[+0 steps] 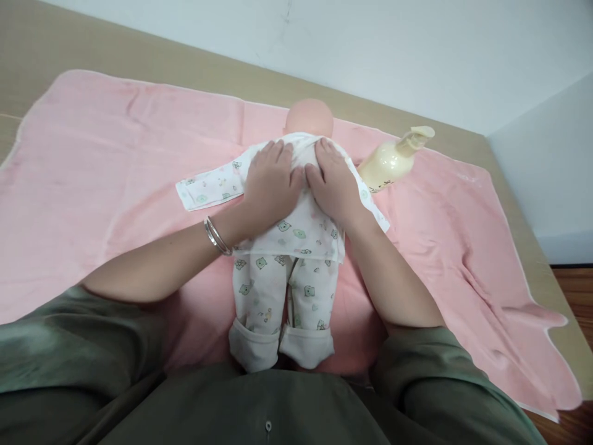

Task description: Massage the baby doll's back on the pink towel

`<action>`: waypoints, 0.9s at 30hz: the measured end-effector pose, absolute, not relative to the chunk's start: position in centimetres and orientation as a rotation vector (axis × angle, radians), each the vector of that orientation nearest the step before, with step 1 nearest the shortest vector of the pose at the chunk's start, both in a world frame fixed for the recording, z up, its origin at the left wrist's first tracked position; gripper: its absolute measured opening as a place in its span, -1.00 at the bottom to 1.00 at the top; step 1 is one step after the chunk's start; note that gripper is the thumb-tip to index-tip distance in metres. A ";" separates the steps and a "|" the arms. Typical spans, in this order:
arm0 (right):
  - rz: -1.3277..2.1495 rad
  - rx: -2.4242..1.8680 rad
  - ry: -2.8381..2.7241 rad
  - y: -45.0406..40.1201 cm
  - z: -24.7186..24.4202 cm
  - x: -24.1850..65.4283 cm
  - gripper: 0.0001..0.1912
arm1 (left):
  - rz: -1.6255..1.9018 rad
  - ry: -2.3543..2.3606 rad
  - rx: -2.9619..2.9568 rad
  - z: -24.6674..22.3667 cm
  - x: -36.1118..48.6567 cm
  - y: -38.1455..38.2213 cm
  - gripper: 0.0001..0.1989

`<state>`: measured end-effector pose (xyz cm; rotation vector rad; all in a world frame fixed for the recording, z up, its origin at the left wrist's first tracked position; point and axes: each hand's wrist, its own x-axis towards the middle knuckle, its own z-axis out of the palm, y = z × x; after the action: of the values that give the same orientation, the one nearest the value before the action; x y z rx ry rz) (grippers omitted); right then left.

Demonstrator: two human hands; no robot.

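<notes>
A baby doll [309, 116] lies with its head away from me, dressed in a white shirt [301, 238] printed with small animals and matching trousers [264, 290] with turned-up cuffs. Flat on the left part of the shirt's upper body rests my left hand [273, 182], fingers stretched toward the doll's head. My right hand [334, 182] lies the same way on the right part, its thumb close to the left one. Both palms touch the cloth, and neither hand grips anything visible. The doll's face is not visible.
Under the doll a pink blanket [152, 142] covers much of the wooden table [152, 55]. A cream pump bottle [391, 161] lies tilted beside the doll's right-hand sleeve. Behind the table stands a white wall [370, 55]. Wooden floor [574, 309] shows at the right.
</notes>
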<state>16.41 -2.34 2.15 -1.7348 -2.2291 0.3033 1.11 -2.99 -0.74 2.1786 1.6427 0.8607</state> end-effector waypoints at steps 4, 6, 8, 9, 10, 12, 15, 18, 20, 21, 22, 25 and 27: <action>0.335 -1.734 -2.202 -1.3 2.0 16.9 -0.27 | 0.807 1.560 2.236 -0.2 1.6 -4.9 -0.36; 0.344 -1.768 -2.209 -2.2 2.2 16.4 -0.29 | 0.841 1.529 2.207 -0.7 1.2 -3.8 -0.38; 0.317 -1.775 -2.213 -3.8 2.6 15.5 -0.31 | 0.904 1.515 2.161 -1.4 0.6 -1.9 -0.40; 0.284 -1.762 -2.214 -4.7 2.6 15.1 -0.33 | 0.945 1.515 2.140 -1.8 0.3 -1.0 -0.41; 0.244 -1.745 -2.216 -5.5 2.7 14.6 -0.34 | 0.977 1.510 2.129 -2.0 0.0 -0.1 -0.43; 0.166 -1.720 -2.225 -6.7 2.7 13.9 -0.35 | 1.005 1.517 2.130 -2.4 -0.3 0.9 -0.44; 0.135 -1.710 -2.243 -6.6 2.4 13.7 -0.37 | 0.974 1.538 2.138 -2.5 -0.3 0.9 -0.43; 0.221 -1.701 -2.243 -4.6 2.1 14.6 -0.35 | 1.024 1.534 2.108 -2.8 0.0 0.5 -0.46; 0.287 -1.724 -2.217 -3.2 2.0 15.2 -0.31 | 1.091 1.529 2.100 -3.1 0.1 0.5 -0.49; 0.310 -1.736 -2.205 -2.7 1.9 15.5 -0.29 | 1.109 1.527 2.106 -3.2 0.1 0.5 -0.50; 0.325 -1.743 -2.201 -2.3 1.8 15.6 -0.27 | 1.113 1.526 2.116 -3.2 0.1 0.5 -0.50; 0.325 -1.740 -2.205 -2.1 1.5 15.7 -0.25 | 1.082 1.539 2.144 -3.0 -0.1 0.5 -0.49; 0.300 -1.728 -2.198 -2.2 1.3 15.7 -0.26 | 1.069 1.541 2.148 -2.8 -0.1 0.5 -0.50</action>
<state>15.69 -2.24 1.31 -1.7276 -2.1976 0.2996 -0.12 0.49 -2.80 2.1477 1.5407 1.0691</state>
